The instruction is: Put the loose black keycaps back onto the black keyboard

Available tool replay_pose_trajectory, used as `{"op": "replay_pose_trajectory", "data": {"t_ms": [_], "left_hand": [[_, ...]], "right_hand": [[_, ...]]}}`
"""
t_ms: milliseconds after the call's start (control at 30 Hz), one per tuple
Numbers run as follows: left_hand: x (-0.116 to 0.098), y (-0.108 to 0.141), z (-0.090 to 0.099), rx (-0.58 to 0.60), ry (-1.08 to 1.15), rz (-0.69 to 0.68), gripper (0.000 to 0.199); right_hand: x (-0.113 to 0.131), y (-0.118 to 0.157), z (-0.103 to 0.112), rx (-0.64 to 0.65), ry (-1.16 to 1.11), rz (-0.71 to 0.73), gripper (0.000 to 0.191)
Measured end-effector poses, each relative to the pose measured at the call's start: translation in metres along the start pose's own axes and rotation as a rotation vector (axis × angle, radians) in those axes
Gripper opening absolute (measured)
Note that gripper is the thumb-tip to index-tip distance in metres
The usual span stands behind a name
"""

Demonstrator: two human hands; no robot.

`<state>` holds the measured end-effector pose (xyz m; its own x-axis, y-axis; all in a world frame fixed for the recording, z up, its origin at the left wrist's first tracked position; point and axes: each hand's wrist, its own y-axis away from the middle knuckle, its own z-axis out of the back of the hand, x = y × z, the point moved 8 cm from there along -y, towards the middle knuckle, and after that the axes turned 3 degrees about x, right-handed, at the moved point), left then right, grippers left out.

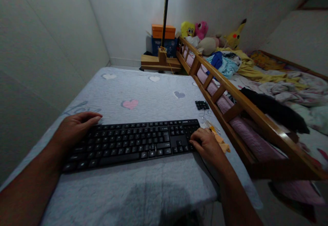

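Note:
A black keyboard lies on the table with a pale blue, heart-patterned cover. My left hand rests at the keyboard's upper left corner, its thumb and fingers close together; whatever lies between them is hidden. At the number pad on the right end is my right hand, with fingers curled and the fingertips on or just over the keys. Several small black keycaps sit grouped near the table's right edge. Between them and my right hand lie an orange cloth-like piece and some clear plastic.
A wooden bed rail runs along the table's right side, with clothes and plush toys on the bed behind. Beyond the far edge stand a wooden base with a dark pole and an orange box.

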<state>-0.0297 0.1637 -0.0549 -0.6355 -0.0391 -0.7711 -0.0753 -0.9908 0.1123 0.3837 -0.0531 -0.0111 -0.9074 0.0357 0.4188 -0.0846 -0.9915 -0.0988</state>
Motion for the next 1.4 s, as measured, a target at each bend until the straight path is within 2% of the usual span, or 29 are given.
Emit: {"op": "replay_pose_trajectory", "data": {"t_ms": [67, 133, 233, 300, 367, 467, 633, 867, 1167, 1400], "left_hand": [[0.001, -0.001, 0.001, -0.002, -0.014, -0.004, 0.049], [0.003, -0.001, 0.001, -0.002, -0.014, -0.004, 0.049], [0.005, -0.002, 0.001, -0.001, -0.006, -0.007, 0.05], [0.006, -0.003, 0.001, 0.001, -0.011, -0.013, 0.05], [0.006, -0.004, 0.001, 0.001, -0.024, -0.015, 0.05], [0.005, -0.004, 0.001, -0.002, -0.032, -0.011, 0.05], [0.004, -0.003, 0.001, 0.0, -0.03, 0.001, 0.049], [0.0, -0.002, 0.001, 0.001, -0.014, -0.01, 0.047], [0.003, -0.002, 0.001, 0.014, -0.022, 0.02, 0.05], [-0.005, 0.002, 0.001, -0.009, -0.012, 0.006, 0.049]], "right_hand": [[0.0, -0.006, 0.015, -0.005, -0.011, 0.038, 0.011], [-0.007, -0.017, 0.038, -0.069, -0.002, 0.047, 0.01], [-0.03, -0.045, 0.07, -0.175, 0.085, -0.012, 0.011], [-0.054, -0.068, 0.077, -0.174, 0.15, -0.103, 0.012], [-0.078, -0.09, 0.075, -0.152, 0.238, -0.189, 0.016], [-0.102, -0.113, 0.062, -0.122, 0.279, -0.202, 0.016], [-0.12, -0.127, 0.042, -0.088, 0.316, -0.18, 0.016], [-0.123, -0.129, 0.033, -0.082, 0.364, -0.167, 0.015], [-0.11, -0.122, 0.028, -0.033, 0.451, -0.118, 0.022], [-0.103, -0.125, 0.026, -0.004, 0.527, -0.09, 0.021]]}}
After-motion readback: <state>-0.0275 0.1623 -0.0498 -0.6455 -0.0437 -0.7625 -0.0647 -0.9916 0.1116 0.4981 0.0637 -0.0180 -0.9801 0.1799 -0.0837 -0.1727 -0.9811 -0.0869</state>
